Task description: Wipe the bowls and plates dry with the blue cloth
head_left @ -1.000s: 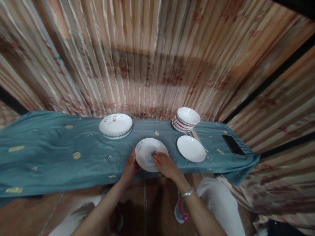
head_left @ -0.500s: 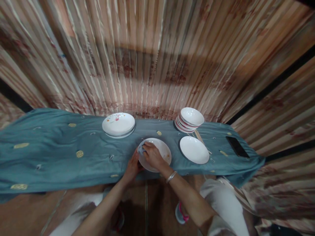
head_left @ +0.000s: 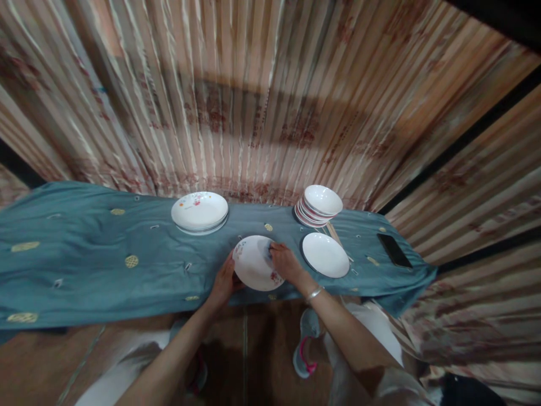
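A white plate with a floral pattern (head_left: 255, 265) is held up over the front part of the table. My left hand (head_left: 224, 281) grips its left rim, fingers underneath. My right hand (head_left: 287, 263) is closed on a small bluish-grey cloth (head_left: 269, 250), pressed to the plate's upper right; most of the cloth is hidden by the fingers. Behind and to the left stands a stack of flowered plates (head_left: 200, 211). To the right lies a white plate (head_left: 325, 255) with a dark rim edge.
A stack of bowls (head_left: 322, 202) with red bands stands at the back right, chopsticks (head_left: 335, 232) beside it. A black phone (head_left: 394, 250) lies at the right end. Teal cloth (head_left: 93, 265) covers the table; a pleated curtain (head_left: 236, 101) hangs behind.
My right hand has moved with the cloth from the plate's left side across to its upper right. My left hand still holds the left rim. The view has shifted slightly.
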A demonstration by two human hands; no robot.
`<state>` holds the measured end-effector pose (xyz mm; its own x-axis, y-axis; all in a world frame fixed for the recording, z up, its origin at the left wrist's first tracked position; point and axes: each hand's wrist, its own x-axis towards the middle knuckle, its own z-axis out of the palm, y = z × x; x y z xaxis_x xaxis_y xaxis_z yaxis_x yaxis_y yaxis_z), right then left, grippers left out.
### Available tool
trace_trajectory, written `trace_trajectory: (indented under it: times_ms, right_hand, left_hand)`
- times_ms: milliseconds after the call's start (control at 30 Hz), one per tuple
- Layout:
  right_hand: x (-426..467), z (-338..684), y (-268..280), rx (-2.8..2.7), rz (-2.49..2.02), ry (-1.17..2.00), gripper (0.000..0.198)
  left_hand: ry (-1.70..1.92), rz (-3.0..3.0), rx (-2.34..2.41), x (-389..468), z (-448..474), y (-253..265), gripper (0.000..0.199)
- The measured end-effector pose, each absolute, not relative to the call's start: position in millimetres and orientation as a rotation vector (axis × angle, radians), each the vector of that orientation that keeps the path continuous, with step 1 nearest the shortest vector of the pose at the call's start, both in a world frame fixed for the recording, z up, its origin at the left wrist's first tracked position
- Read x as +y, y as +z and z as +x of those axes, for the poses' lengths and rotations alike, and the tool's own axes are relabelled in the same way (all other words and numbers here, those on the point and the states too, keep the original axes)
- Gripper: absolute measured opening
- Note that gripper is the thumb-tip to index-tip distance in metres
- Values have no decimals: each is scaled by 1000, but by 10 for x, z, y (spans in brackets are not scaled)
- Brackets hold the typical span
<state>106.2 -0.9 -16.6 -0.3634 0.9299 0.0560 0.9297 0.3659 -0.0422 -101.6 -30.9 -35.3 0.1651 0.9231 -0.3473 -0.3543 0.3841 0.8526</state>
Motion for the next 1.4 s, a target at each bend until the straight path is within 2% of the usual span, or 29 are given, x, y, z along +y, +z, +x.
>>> trace_trajectory:
  times_ms: [233,400,600,733,900,1167,1400]
  right_hand:
    - [-445,1021,-16,-2660,-1772,91,22]
    - [-712,873,112,-2456,-1845,373,28]
    - [-737,634,86,-2242,-1695,638,49]
    - [-572,444,27,-2130,-1550,704,45]
    - [-282,254,-73,-2046,-1487,595,39]
    - [228,292,-5,-2119,-1716,332,26]
    - [298,665,-96,-2240,-1747,131,32]
  left_hand:
    - [1000,681,1025,-293,-1011,-331,75]
    - [995,718,1013,-294,-1013,-350,76]
    - [1030,714,968,-296,-1014,-367,74]
    - [1045,702,953,-300,-1025,-351,67]
    - [1043,681,964,-312,-1028,-317,62]
    - [1003,671,990,-293,-1029,-332,65]
    - [1005,682,1009,-297,-1018,-293,68]
